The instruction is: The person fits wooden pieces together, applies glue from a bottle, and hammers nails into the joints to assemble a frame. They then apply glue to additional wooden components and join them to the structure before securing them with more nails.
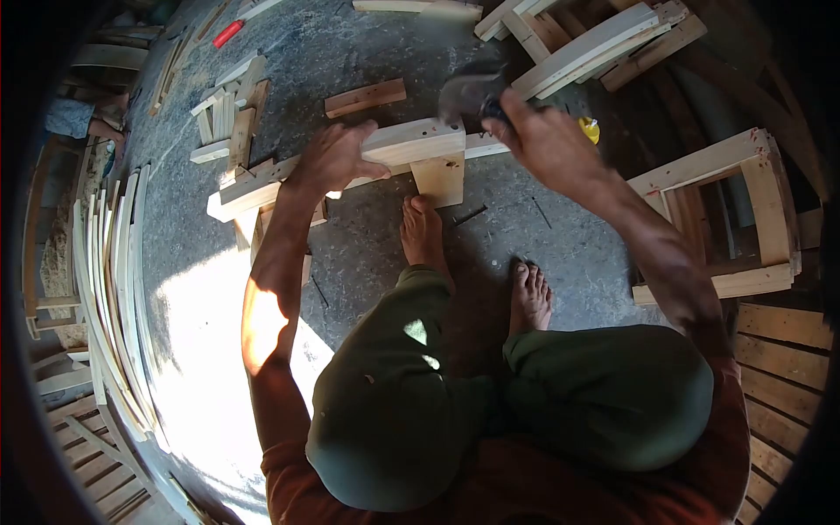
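My left hand (337,162) grips a pale wooden beam (411,143), its fingers over the top and its thumb along the near side. The beam lies crosswise, joined near its right end to a short wooden block (440,178) beside my foot. My right hand (556,144) is closed round a dark hammer (472,94), raised just over the beam's right end. The hammer's head is smeared by motion. Small dark spots, perhaps nail heads, mark the beam's top there.
A loose wood block (365,98) lies beyond the beam. Assembled wooden frames (761,210) stand at right, long thin strips (131,289) at left. A long nail (470,215) lies near my bare foot (423,232). Another person's hand (107,131) shows at far left.
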The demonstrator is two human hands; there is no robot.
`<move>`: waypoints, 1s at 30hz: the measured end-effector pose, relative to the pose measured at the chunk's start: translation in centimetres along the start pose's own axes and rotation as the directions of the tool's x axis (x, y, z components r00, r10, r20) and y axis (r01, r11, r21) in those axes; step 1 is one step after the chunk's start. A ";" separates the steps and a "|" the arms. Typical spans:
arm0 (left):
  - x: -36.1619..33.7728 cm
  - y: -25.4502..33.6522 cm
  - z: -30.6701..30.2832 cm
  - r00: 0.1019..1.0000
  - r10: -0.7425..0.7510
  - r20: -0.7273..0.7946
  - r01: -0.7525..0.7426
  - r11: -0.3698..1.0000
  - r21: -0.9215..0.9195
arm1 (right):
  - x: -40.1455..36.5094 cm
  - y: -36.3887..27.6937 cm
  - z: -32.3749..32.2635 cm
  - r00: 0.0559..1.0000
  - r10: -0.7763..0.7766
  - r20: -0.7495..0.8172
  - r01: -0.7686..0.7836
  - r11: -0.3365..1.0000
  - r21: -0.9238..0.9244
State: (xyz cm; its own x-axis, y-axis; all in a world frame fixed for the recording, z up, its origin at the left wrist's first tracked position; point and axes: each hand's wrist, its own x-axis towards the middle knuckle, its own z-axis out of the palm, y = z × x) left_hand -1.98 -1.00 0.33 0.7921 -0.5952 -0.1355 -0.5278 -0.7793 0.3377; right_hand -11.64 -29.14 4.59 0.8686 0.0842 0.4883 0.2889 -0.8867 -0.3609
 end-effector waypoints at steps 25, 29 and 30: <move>-1.5 -5.3 3.3 0.990 -0.095 0.103 0.123 0.939 -0.320 | -23.4 11.7 1.8 0.872 0.471 0.133 -0.456 0.880 -0.133; -3.1 -4.8 7.4 0.985 -0.082 0.152 0.155 0.813 -0.562 | -18.5 9.6 7.2 0.803 0.421 0.422 -0.572 0.743 0.347; -3.1 -5.2 8.5 0.990 -0.097 0.104 0.140 0.774 -0.618 | -18.0 9.0 9.8 0.822 0.380 0.424 -0.538 0.761 0.363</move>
State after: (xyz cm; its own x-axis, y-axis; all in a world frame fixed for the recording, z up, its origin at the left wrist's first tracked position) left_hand -4.30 3.27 -8.94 0.8033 -0.5342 -0.2634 -0.1077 -0.5652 0.8179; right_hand -20.69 -34.24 -15.20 0.9946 -0.0750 -0.0722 -0.1017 -0.5550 -0.8256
